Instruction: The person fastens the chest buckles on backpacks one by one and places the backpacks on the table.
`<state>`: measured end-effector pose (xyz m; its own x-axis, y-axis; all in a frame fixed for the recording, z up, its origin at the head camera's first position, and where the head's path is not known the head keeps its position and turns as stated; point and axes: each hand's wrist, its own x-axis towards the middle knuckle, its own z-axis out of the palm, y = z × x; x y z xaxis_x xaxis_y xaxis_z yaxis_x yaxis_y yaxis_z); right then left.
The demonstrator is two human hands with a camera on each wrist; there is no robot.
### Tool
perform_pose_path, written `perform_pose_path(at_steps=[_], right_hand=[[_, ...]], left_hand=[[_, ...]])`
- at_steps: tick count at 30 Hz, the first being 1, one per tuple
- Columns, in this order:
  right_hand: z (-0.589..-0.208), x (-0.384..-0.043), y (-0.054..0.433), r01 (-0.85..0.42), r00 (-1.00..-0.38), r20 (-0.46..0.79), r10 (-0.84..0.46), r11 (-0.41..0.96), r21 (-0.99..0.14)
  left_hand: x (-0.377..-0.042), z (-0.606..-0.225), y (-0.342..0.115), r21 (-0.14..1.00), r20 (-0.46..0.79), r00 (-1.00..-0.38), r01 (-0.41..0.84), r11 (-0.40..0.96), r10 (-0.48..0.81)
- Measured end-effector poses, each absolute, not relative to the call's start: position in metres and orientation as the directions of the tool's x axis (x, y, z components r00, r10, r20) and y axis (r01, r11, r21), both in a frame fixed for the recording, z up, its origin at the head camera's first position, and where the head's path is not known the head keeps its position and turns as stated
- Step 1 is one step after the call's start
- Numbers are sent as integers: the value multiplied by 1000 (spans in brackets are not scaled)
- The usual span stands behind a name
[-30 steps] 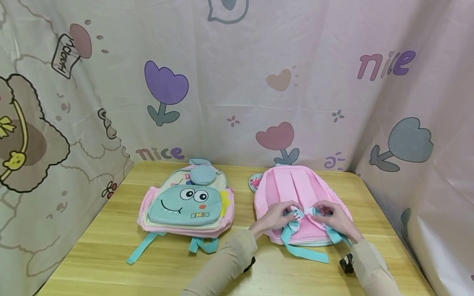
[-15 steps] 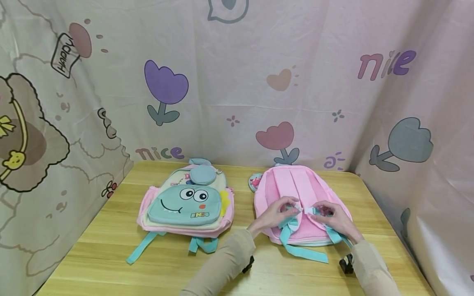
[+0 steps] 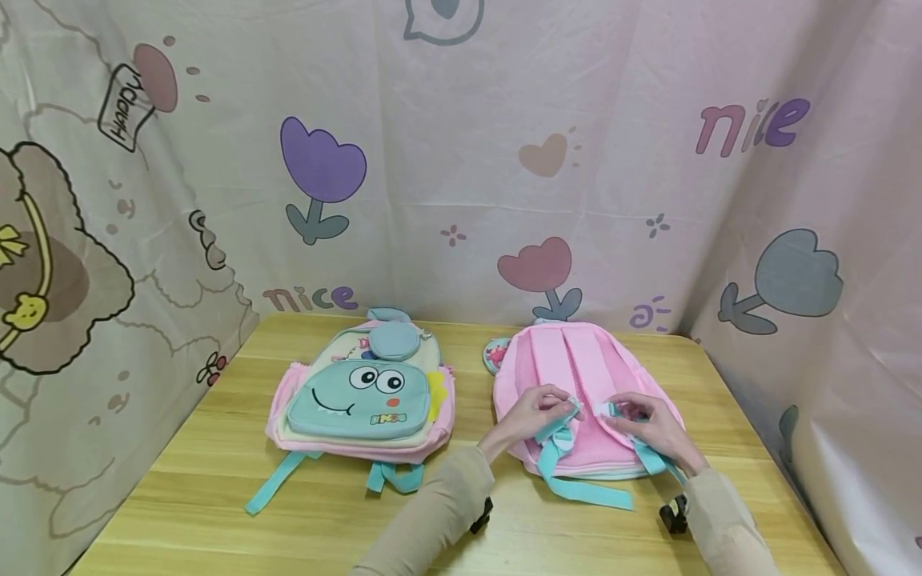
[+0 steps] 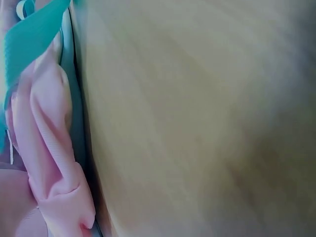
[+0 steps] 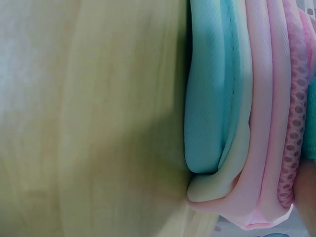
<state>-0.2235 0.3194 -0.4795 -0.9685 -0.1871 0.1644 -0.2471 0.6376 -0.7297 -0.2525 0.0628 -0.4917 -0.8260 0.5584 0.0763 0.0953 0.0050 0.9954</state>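
A pink backpack (image 3: 551, 352) lies on the table with its back panel and shoulder straps facing up. Over its lower middle, my left hand (image 3: 531, 414) pinches a white buckle piece (image 3: 575, 405) on a teal strap, mostly covered by the fingers. My right hand (image 3: 654, 426) pinches another white buckle piece (image 3: 601, 410), also on teal webbing. A small gap separates the two pieces. A loose teal strap end (image 3: 594, 494) trails onto the table. In the left wrist view a pink fabric fold (image 4: 49, 128) shows; the right wrist view has the bag's layered side (image 5: 259, 98).
To the left lies a second backpack (image 3: 360, 400) with a smiling dinosaur face, its teal straps (image 3: 275, 482) hanging toward the front. Printed curtains (image 3: 432, 160) surround the wooden table (image 3: 216, 512). A round charm (image 3: 496, 354) sits beside the pink bag.
My left hand has shifted slightly left and turned its buckle piece, so the gap to the other piece is wider. The loose strap end slid a little left. My right hand stays put.
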Motion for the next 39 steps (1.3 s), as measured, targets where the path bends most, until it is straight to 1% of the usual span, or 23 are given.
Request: perform_pose_path(at_steps=[3,7,12,19,25,32,39], right_hand=[[-488,-228,325,-232,-972,152,-179,616,-753],[-489,-228,326,-225,-973,144,-181,591,-775],[-487,-227,323,-216,-975,140,-173,589,-779],[-491,-228,323,-224,-974,159,-160,595,-772],[-494,-229,324,-271,-962,205,-179,604,-750],[-492,-227,321,-291,-956,205,-209,589,-754],[-495,-228,319,-321,-947,235,-220,584,-746]], left_hand=[[-253,-491,63,996,59,-838,88,28,542],[-253,-491,65,995,39,-854,79,55,518],[-251,-492,70,997,28,-873,62,53,487],[-248,-492,74,985,46,-903,111,129,428],[-249,-494,76,980,51,-907,126,153,419],[-249,-494,77,977,24,-910,108,182,413],[-249,-493,77,976,16,-911,104,191,412]])
